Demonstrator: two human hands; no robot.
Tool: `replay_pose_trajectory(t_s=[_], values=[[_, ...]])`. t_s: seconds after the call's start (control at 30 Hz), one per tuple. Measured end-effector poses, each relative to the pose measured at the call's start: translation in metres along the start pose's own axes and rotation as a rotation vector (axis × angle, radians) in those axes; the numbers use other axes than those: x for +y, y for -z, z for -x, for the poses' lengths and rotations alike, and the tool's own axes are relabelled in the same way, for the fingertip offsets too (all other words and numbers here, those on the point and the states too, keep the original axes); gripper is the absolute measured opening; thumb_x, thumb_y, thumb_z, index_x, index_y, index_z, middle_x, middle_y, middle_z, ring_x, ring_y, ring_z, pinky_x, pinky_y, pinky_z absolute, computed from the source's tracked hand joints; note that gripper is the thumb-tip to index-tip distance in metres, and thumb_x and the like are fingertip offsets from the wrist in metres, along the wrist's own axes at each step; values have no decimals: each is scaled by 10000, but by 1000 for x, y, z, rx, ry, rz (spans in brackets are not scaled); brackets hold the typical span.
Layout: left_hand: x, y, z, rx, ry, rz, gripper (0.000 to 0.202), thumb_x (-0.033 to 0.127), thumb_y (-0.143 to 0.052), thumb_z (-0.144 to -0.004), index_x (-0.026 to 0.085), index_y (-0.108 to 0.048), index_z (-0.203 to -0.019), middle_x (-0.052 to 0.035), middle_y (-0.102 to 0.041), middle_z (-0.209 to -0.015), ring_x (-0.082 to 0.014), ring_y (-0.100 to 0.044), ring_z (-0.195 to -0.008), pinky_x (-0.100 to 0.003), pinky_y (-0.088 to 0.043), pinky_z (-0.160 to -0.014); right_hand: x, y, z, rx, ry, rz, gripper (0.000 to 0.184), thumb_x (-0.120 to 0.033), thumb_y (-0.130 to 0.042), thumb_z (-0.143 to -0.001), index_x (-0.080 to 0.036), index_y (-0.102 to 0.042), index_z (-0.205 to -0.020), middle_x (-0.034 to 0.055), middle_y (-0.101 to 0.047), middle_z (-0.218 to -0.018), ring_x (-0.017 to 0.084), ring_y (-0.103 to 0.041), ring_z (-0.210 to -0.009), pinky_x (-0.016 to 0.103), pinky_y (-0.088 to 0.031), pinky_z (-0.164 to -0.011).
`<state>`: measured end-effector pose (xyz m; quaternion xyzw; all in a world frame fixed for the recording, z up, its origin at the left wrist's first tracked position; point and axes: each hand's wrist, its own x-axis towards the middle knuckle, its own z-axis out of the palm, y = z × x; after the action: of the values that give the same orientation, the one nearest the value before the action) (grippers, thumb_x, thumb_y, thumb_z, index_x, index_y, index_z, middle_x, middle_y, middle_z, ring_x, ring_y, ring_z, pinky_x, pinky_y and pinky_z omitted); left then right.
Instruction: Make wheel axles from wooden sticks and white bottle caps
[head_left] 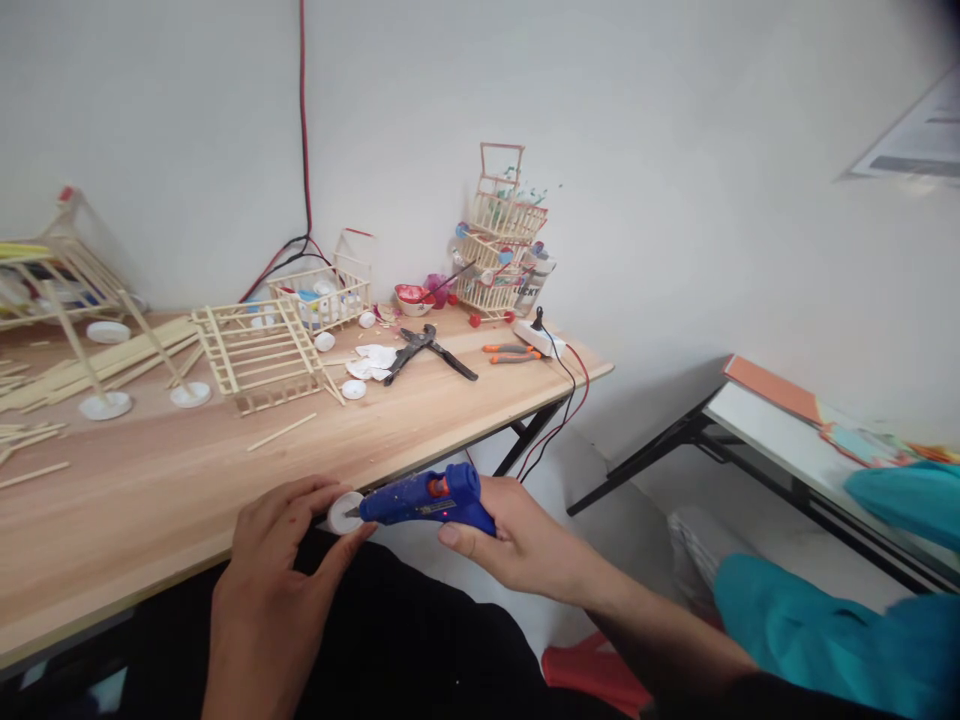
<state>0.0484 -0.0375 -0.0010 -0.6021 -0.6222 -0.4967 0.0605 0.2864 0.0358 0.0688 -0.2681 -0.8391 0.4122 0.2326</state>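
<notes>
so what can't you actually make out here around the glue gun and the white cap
Head view only:
- Glue gun nozzle tip: hidden against the white cap.
- Cap's far side: covered by left hand fingers.
- Trigger: hidden under right hand.
- Label on the bottle: too small.
- Stick frame: cut by left edge.

Light wooden table [172, 480]; stick frames [259, 355], white caps [105, 405], black cutters [427, 350], orange pliers [514, 352], loose sticks [281, 432]

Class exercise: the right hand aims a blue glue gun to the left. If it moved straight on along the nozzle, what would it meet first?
The white cap held by the left hand; the glue gun in the right hand already has its nozzle at it.
</notes>
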Motion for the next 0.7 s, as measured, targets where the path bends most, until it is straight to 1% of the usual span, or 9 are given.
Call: replay_pose_trajectory(t_s=[0.1,0.2,0.37,0.47,0.53,0.6,0.7], values=[[-2,1,0,-23,-7,-14,276,533,-663,-952,321,-707,-1123,-21,-743,-1133,-263,-688,-1085,-407,-559,-919,0,0,0,-9,-18,-7,244,-421,-606,-1039,-182,-655,-1041,-15,-629,-846,101,-541,-724,214,-451,-668],[-2,0,0,-6,-5,-15,285,544,-646,-958,315,-710,-1117,-27,-743,-1126,-267,-691,-1078,-418,-564,-922,0,-1,0,-15,-36,4,272,-446,-603,-1036,-178,-652,-1037,-11,-627,-846,105,-539,-729,220,-455,-672],[2,-1,0,9,3,-13,323,581,-620,-960,308,-721,-1100,-39,-750,-1114,-282,-699,-1071,-438,-571,-907,1,-1,0,-10,-26,-15,268,-438,-603,-1037,-175,-653,-1047,-18,-621,-844,95,-524,-719,210,-447,-661],[1,0,0,9,1,-9,296,551,-638,-958,311,-722,-1109,-44,-752,-1115,-290,-698,-1081,-444,-571,-909,0,-1,-1,-2,-22,7,281,-444,-598,-1036,-172,-667,-1053,-17,-625,-843,98,-521,-716,216,-450,-665],[-1,1,-3,-13,-15,-5,264,504,-669,-953,310,-716,-1126,-46,-746,-1138,-285,-693,-1097,-443,-567,-930,-2,0,-3,8,-6,25,287,-442,-601,-1034,-171,-686,-1075,-10,-640,-856,104,-532,-728,224,-461,-683],[-2,1,-8,-21,-39,3,260,493,-690,-944,306,-712,-1124,-50,-744,-1146,-286,-692,-1100,-451,-564,-943,-7,2,-6,17,11,36,300,-441,-601,-1036,-175,-706,-1130,4,-671,-901,117,-560,-763,237,-483,-722],[-4,1,-19,26,-59,20,278,524,-678,-943,304,-708,-1110,-57,-745,-1123,-303,-696,-1088,-485,-561,-949,-14,9,-14,23,45,41,336,-442,-572,-1053,-183,-717,-1212,30,-718,-986,146,-613,-840,267,-521,-801]])
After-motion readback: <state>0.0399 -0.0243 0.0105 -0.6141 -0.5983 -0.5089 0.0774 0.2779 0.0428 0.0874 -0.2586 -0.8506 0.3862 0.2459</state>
